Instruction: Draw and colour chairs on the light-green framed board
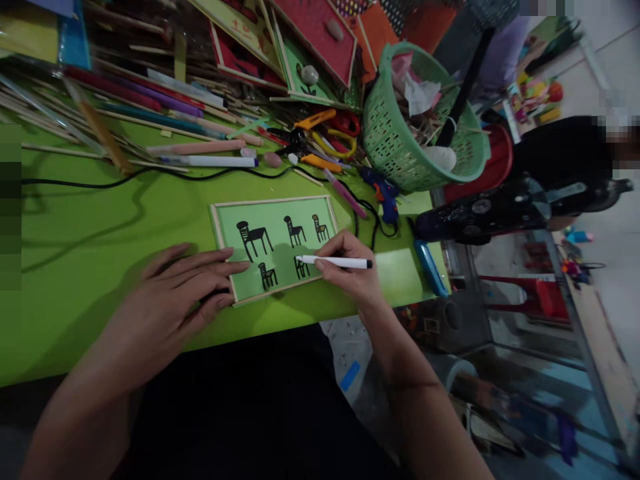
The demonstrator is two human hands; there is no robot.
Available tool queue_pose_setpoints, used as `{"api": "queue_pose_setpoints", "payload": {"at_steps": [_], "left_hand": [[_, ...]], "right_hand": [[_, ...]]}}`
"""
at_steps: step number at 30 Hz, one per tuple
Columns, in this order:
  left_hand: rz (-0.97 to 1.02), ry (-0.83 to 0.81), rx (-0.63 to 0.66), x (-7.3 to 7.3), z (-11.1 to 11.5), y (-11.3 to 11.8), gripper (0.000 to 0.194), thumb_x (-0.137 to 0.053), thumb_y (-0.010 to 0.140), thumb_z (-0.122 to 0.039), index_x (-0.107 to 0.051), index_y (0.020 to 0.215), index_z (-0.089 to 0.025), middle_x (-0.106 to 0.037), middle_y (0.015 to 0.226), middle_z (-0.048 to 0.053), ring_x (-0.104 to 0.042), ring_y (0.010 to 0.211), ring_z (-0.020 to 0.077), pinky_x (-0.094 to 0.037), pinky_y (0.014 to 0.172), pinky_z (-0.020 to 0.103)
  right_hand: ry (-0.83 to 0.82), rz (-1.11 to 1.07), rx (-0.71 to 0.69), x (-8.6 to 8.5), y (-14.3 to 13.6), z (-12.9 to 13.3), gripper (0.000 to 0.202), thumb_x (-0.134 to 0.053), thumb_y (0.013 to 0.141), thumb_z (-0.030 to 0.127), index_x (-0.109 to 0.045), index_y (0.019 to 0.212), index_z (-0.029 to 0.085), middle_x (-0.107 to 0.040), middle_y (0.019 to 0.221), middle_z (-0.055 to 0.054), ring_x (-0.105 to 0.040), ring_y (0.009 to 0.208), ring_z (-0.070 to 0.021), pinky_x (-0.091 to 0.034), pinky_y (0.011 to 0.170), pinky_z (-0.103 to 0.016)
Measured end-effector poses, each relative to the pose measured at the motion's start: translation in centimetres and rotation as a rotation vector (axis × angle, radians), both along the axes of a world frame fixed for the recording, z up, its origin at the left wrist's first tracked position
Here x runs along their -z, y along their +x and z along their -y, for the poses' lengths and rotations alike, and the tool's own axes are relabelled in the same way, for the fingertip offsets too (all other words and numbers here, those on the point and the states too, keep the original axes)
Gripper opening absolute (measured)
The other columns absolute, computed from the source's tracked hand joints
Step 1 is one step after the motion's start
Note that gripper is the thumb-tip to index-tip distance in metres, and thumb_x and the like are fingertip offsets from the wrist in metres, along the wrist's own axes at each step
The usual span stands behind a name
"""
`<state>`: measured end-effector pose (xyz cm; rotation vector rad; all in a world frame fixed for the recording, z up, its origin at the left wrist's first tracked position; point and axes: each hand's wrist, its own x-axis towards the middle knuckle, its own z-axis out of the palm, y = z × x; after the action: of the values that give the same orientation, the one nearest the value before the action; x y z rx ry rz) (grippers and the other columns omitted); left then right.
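A light green card (275, 250) edged with thin wooden sticks lies on the bright green table (165, 220). Several chairs are drawn on it in black, one partly coloured brown. My right hand (350, 263) pinches a white marker (345, 262), its dark end pointing right. The marker's tip touches or nearly touches the lower right chair drawing (301, 268). My left hand (195, 287) lies flat with fingers spread, its fingertips resting on the card's left edge.
Behind the card runs a black cable (200, 177), with pens, sticks and scissors (335, 143) beyond it. A green basket (420, 127) of scraps, a blue glue gun (384, 193) and a dark bottle-like object (475, 213) stand to the right. Framed cards (320, 40) are piled at the back.
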<state>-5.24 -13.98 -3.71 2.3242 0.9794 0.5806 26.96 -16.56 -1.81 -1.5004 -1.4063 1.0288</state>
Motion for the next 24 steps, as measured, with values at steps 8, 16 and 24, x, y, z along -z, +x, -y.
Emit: {"api": "queue_pose_setpoints", "payload": {"at_steps": [8, 16, 24], "left_hand": [[-0.01, 0.003, -0.001, 0.26, -0.05, -0.07, 0.038, -0.04, 0.116, -0.057, -0.072, 0.119, -0.036, -0.08, 0.139, -0.006, -0.069, 0.141, 0.0272, -0.033, 0.128, 0.05], [-0.027, -0.014, -0.001, 0.1, 0.04, -0.06, 0.032, -0.043, 0.116, -0.052, -0.071, 0.119, -0.037, -0.079, 0.141, -0.007, -0.067, 0.143, 0.0272, -0.032, 0.129, 0.051], [-0.035, -0.04, 0.011, 0.08, -0.11, -0.08, 0.034, -0.044, 0.115, -0.053, -0.073, 0.113, -0.034, -0.079, 0.142, -0.003, -0.067, 0.143, 0.0287, -0.031, 0.129, 0.054]], "right_hand": [[-0.01, -0.012, -0.013, -0.11, -0.3, -0.1, 0.02, -0.082, 0.084, 0.034, -0.065, 0.083, 0.024, -0.066, 0.072, 0.004, -0.049, 0.058, -0.0117, -0.041, 0.057, -0.028], [0.018, -0.004, -0.013, 0.21, -0.19, -0.19, 0.021, -0.084, 0.086, 0.035, -0.066, 0.084, 0.024, -0.067, 0.074, 0.003, -0.052, 0.06, -0.0119, -0.041, 0.057, -0.028], [0.016, 0.003, 0.007, 0.14, -0.27, -0.24, 0.02, -0.084, 0.084, 0.033, -0.065, 0.084, 0.024, -0.066, 0.073, 0.003, -0.051, 0.06, -0.0121, -0.042, 0.058, -0.028]]}}
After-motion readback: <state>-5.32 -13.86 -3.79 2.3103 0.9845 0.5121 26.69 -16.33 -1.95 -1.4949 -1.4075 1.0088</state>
